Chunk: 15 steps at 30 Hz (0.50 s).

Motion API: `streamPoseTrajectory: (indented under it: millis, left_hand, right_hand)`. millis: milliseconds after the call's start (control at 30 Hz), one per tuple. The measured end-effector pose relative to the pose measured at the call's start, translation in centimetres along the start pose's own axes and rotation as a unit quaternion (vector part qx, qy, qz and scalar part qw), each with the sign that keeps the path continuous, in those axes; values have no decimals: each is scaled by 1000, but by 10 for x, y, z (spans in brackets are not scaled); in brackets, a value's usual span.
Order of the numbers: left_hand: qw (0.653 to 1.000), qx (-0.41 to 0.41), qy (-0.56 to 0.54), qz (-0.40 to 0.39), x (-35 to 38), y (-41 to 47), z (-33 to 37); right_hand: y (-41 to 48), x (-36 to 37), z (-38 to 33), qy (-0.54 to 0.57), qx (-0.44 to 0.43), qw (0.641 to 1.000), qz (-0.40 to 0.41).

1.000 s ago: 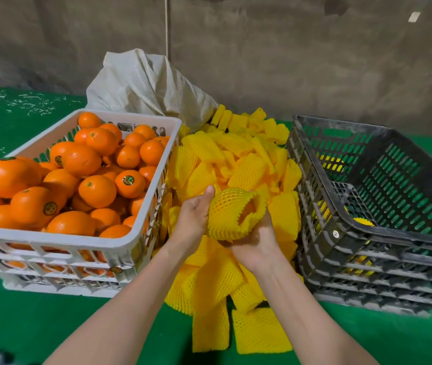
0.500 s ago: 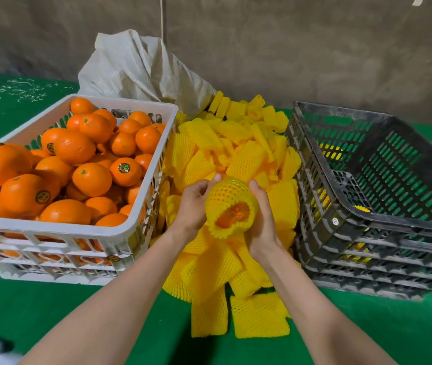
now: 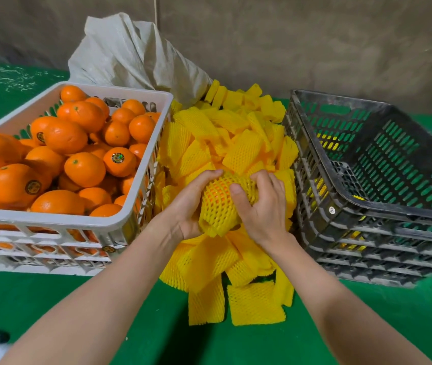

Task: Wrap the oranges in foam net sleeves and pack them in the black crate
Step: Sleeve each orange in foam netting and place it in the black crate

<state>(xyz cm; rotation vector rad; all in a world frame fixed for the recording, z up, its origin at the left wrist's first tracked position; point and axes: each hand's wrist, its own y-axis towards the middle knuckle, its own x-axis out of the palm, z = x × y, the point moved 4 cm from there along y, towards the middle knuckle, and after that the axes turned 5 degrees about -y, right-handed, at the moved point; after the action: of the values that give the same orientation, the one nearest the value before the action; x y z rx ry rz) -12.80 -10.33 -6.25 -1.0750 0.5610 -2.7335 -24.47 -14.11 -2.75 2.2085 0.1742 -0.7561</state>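
Both my hands hold one orange inside a yellow foam net sleeve (image 3: 218, 204) above the sleeve pile. My left hand (image 3: 192, 204) cups its left side, fingers curled over the top. My right hand (image 3: 263, 206) grips the right side, thumb pressed on the net. Orange skin shows through the mesh. A white crate (image 3: 109, 222) at the left is heaped with bare oranges (image 3: 84, 168). The black crate (image 3: 367, 214) stands at the right, with a few yellow-wrapped pieces glimpsed low inside through its wall.
A big pile of flat yellow foam sleeves (image 3: 236, 151) lies between the two crates and spills toward me on the green surface (image 3: 156, 325). A crumpled white sack (image 3: 130, 56) leans against the brown wall behind.
The sleeve's open end, which showed bare orange, has been turned and pulled over the fruit. Both hands have closed tighter around it and dropped slightly toward the pile.
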Motion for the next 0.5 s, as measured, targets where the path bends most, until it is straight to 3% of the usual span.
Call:
streamPoseTrajectory:
  millis: [133, 367, 500]
  left_hand:
    - [997, -32, 65, -38, 0, -2, 2]
    - [986, -87, 110, -93, 4, -14, 5]
    - [978, -8, 207, -13, 5, -12, 17]
  right_hand:
    - [2, 2, 5, 125, 11, 991, -37]
    - [8, 3, 4, 198, -28, 971, -133]
    - [12, 2, 17, 219, 34, 954, -204]
